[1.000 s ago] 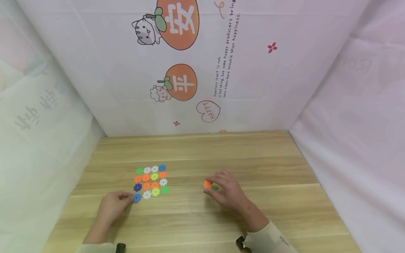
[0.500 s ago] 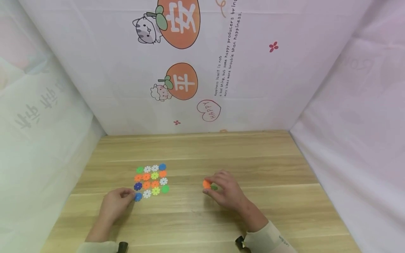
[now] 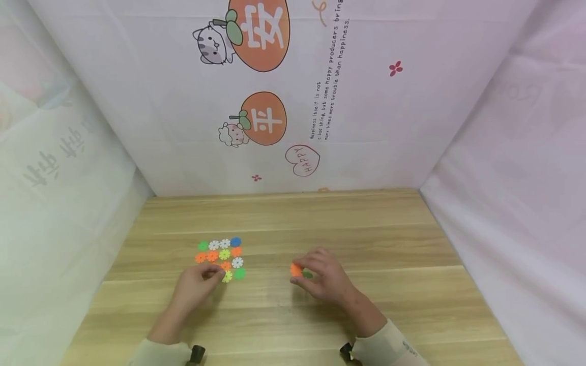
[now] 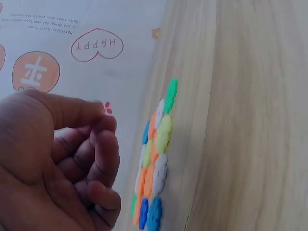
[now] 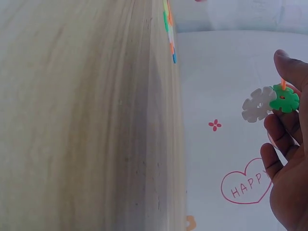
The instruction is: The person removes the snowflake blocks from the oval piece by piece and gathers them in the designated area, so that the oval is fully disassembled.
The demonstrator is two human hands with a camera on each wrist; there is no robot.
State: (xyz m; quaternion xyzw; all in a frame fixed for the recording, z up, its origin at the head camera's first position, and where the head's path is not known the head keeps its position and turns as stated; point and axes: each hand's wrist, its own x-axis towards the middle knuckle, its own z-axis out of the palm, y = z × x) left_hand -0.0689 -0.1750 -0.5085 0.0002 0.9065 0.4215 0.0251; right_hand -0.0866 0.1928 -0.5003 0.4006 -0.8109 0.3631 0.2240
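Small notched plastic snowflake discs (image 3: 213, 245) in green, white, blue, orange and yellow lie flat in a close grid on the table. My left hand (image 3: 196, 287) hovers over the grid's near-left part and covers several discs in the head view. Its thumb and forefinger tips meet, the other fingers (image 4: 103, 154) curl, and nothing shows between them. To the right of the grid, my right hand (image 3: 330, 277) pinches joined snowflake discs: an orange disc (image 3: 295, 269), a green disc (image 5: 285, 99) and a white disc (image 5: 257, 105). The right wrist view shows them raised above the tabletop.
The wooden table (image 3: 366, 218) ends at a white printed cloth (image 3: 357, 127) standing along its back. More white cloth hangs at the left side (image 3: 68, 203) and the right side (image 3: 503, 178). A dark strap piece (image 3: 197, 354) sits at the left sleeve.
My left hand has left the blue corner disc and moved right across the grid. My right hand has barely shifted, still pinching the joined discs, with the orange one slightly lower and further left.
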